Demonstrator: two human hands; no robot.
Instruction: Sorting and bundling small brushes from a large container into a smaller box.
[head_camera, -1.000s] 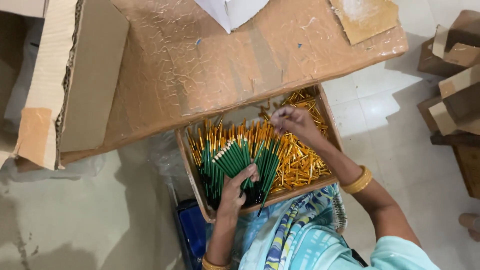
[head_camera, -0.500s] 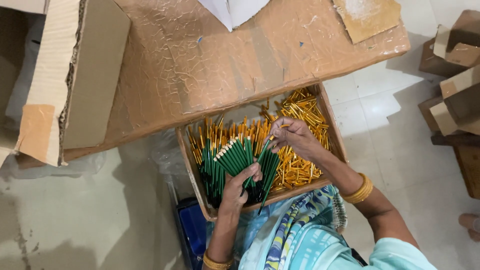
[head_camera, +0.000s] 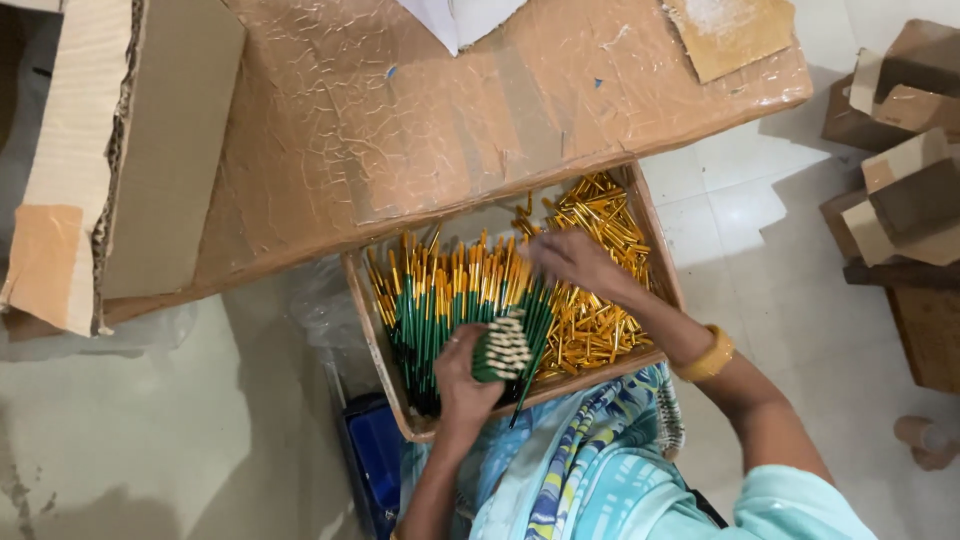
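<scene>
A shallow cardboard tray (head_camera: 372, 330) on my lap holds many green pens with gold tips (head_camera: 430, 300) on its left side and loose gold pen caps (head_camera: 600, 225) on its right. My left hand (head_camera: 462, 378) grips a bundle of green pens (head_camera: 503, 348), their white ends facing up. My right hand (head_camera: 570, 262) reaches over the middle of the tray, fingers down among the pens; it is blurred, and I cannot tell whether it holds one. A gold bangle (head_camera: 706, 358) sits on my right wrist.
A low brown table covered in crinkled tape (head_camera: 400, 120) overhangs the tray's far edge. A large cardboard box (head_camera: 110, 170) stands at the left. Stacked cardboard boxes (head_camera: 905, 150) sit at the right on the tiled floor. A blue object (head_camera: 375, 455) lies beside my left knee.
My right hand has moved from the gold caps at the tray's far right toward the middle. My left hand has gathered the green pens into a tighter upright bundle.
</scene>
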